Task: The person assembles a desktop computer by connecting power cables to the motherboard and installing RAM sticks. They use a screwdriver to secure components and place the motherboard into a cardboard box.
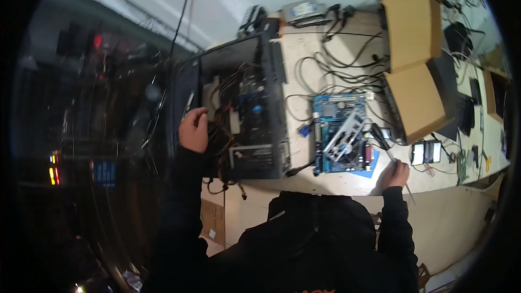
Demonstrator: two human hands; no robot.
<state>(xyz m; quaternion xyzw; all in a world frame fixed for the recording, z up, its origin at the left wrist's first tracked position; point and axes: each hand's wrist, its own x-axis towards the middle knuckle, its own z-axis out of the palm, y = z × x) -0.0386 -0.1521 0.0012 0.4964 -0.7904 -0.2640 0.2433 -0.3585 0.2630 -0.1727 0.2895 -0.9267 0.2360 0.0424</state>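
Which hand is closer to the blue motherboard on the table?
Your right hand, just beside the motherboard; your left hand is at the black computer case.

Left hand (194, 132): at the left side of the open black computer case (277, 111)
Right hand (395, 174): closed around the shaft of a dark-handled screwdriver (381, 137)
Blue motherboard (329, 113): lying right of the case, under a slanted silver plate (345, 134)
Black cables (355, 80): looped beyond the motherboard
Open cardboard box (415, 95): far right
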